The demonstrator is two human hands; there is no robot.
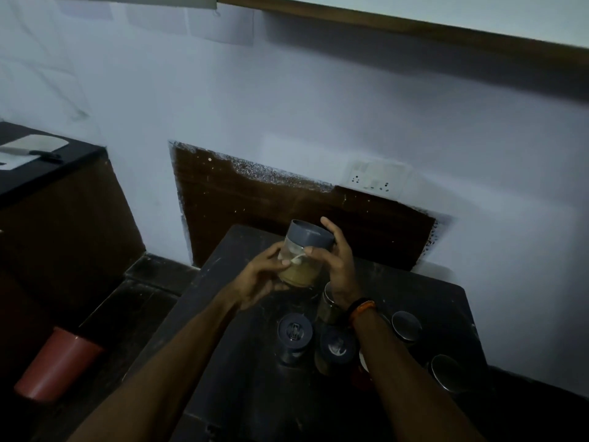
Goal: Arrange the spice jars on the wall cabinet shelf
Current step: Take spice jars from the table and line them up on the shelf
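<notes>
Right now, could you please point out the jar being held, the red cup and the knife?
held jar [306, 240]: head view, grey lid.
red cup [57, 365]: head view, side wall.
knife [22, 151]: head view, blade.

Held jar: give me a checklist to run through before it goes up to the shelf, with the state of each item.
1. Grip: left hand and right hand both hold the jar: ok.
2. Lid on the jar: ok.
3. Lid locked tight: cannot tell.
4. Jar upright: slightly tilted, not ok.
5. Shelf space free: the shelf is out of view, cannot tell.
6. Other jars stand below, clear of the lift: ok.
</notes>
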